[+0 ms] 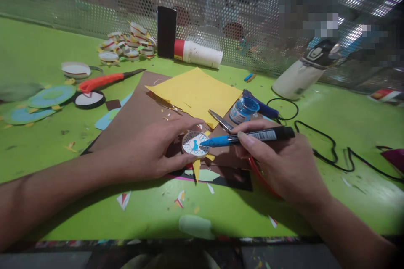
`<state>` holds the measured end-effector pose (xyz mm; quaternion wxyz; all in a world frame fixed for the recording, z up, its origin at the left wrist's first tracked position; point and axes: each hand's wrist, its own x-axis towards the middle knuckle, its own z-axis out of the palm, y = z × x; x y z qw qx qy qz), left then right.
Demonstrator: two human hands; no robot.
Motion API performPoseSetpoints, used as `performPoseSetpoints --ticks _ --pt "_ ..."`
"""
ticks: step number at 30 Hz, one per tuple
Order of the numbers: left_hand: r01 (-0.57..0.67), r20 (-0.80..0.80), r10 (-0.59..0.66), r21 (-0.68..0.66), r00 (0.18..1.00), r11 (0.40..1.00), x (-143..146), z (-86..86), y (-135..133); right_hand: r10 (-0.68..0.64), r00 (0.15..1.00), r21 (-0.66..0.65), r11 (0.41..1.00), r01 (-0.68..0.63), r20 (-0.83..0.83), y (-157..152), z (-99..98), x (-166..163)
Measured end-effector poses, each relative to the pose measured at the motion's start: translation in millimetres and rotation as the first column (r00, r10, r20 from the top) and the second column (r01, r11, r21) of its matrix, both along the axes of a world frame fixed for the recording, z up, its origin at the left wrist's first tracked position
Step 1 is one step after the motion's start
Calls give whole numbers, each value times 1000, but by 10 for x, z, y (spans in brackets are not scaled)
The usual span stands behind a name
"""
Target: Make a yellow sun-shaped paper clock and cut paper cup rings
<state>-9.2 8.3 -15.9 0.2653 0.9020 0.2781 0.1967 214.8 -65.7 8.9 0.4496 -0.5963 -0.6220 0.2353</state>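
My left hand [160, 147] grips a small round paper piece [188, 146] by its edges, between thumb and fingers. It looks like a cut-off paper cup bottom, with dark lines, dots and a blue patch on its white face. Yellow paper points stick out below it. My right hand [274, 159] is closed around a blue marker [252, 135], whose tip meets or nearly meets the white face. Scissors lie partly hidden beneath this hand, their metal blades [221, 121] pointing up-left. Under both hands is brown paper [132, 113], with a yellow sheet [198, 92] on it.
An open blue paint jar [241, 111] stands behind my right hand. Farther back are a dark phone-like slab [166, 31], stacked paper cups [202, 54], several cut cup rings [126, 44] and a bottle [298, 71]. An orange-handled cutter [104, 82] lies left; a black cord [334, 147] runs right.
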Motion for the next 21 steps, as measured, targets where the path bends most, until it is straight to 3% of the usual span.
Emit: performPoseSetpoints --ticks 21 --pt "-7 4 7 -10 1000 1000 -2 -6 8 34 998 54 998 -36 44 9 -20 -7"
